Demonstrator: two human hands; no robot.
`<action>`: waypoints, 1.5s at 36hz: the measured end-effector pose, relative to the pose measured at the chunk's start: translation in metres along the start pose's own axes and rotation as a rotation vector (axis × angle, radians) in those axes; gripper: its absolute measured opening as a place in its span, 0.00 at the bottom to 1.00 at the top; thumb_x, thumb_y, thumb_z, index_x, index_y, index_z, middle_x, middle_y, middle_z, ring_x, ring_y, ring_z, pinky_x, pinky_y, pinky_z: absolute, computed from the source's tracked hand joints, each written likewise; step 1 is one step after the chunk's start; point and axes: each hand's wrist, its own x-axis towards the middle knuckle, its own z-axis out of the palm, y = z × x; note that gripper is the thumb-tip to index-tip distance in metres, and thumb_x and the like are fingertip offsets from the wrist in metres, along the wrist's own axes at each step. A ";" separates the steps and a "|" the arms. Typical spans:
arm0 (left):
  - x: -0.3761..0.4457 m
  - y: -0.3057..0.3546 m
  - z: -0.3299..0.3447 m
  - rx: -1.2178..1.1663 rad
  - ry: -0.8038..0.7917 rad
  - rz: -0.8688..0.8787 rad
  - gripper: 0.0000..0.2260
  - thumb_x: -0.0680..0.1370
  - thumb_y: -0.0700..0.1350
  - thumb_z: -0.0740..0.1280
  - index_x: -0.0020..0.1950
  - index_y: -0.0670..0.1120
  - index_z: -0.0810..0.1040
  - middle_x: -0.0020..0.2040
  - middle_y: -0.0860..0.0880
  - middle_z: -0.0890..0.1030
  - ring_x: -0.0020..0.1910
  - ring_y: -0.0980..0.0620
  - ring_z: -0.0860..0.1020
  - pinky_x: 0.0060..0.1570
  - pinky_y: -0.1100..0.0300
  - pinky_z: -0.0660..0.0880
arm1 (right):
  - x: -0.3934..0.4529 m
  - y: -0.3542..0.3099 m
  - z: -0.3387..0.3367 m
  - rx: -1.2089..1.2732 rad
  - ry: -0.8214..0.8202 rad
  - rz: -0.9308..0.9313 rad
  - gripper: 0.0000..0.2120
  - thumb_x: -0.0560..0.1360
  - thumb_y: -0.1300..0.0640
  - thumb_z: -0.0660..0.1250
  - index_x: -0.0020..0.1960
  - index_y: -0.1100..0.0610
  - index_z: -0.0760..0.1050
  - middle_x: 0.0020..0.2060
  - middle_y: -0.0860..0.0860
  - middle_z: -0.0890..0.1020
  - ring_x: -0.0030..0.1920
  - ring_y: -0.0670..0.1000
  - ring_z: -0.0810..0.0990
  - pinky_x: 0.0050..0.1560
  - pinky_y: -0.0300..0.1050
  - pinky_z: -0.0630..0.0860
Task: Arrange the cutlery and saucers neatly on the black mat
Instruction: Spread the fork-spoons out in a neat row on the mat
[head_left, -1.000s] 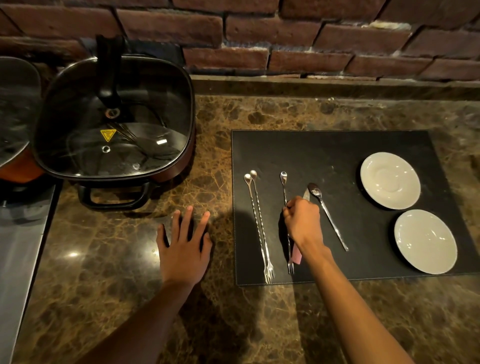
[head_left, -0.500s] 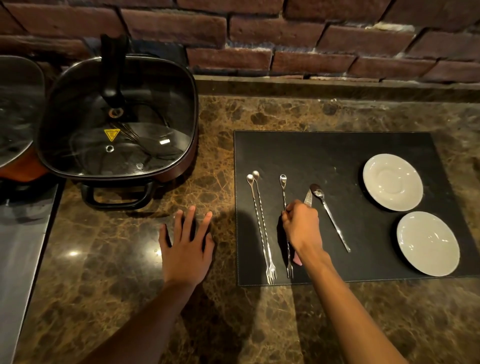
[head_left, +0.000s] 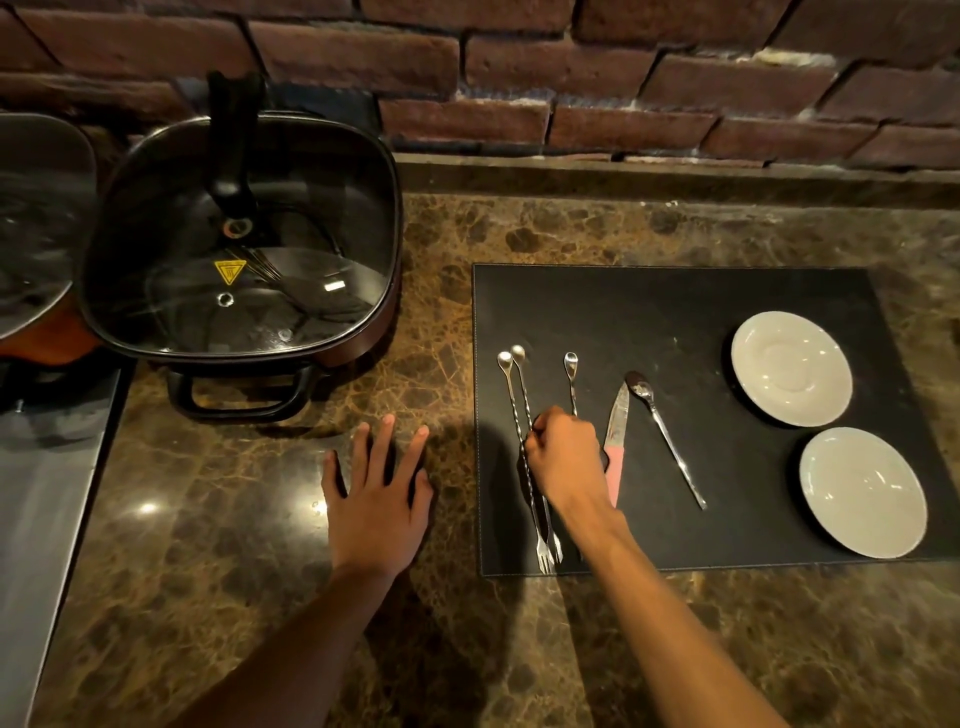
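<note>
The mat (head_left: 675, 312) lay at three o'clock — two saucers (head_left: 791, 368) at its right edge. Left hand (head_left: 378, 499) rested flat, fingers spread; right hand (head_left: 566, 457) pinched the paired forks (head_left: 519, 405), knife (head_left: 616, 415) just beside.

Black mat (head_left: 675, 312): matt, leather-like w/ stitched edge. Long forks (head_left: 524, 415), spoon (head_left: 670, 447): shiny metal; knife (head_left: 616, 421) has a pink plastic-looking handle. Saucers (head_left: 791, 368) glossy white ceramic, counter (head_left: 249, 519) polished brown marble, pan lid (head_left: 244, 249) glass.
</note>
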 end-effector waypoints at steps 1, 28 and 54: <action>0.000 0.000 0.000 -0.001 0.000 0.002 0.24 0.84 0.57 0.51 0.81 0.60 0.59 0.83 0.48 0.59 0.83 0.44 0.56 0.76 0.33 0.56 | 0.000 0.000 0.000 -0.011 0.002 -0.001 0.07 0.78 0.57 0.63 0.50 0.60 0.76 0.45 0.58 0.81 0.46 0.62 0.81 0.40 0.49 0.75; 0.001 -0.004 0.007 0.000 -0.001 0.011 0.25 0.84 0.57 0.49 0.82 0.61 0.53 0.84 0.49 0.58 0.83 0.44 0.55 0.77 0.34 0.53 | -0.004 0.007 -0.006 -0.022 0.012 0.092 0.10 0.76 0.55 0.65 0.39 0.58 0.77 0.33 0.52 0.78 0.34 0.54 0.75 0.30 0.40 0.62; 0.001 -0.003 0.005 0.017 0.006 0.013 0.25 0.84 0.57 0.49 0.82 0.61 0.53 0.83 0.49 0.59 0.82 0.44 0.57 0.77 0.35 0.53 | -0.022 -0.014 0.011 -0.148 -0.045 -0.143 0.08 0.78 0.64 0.60 0.54 0.63 0.74 0.50 0.61 0.80 0.49 0.65 0.81 0.46 0.56 0.78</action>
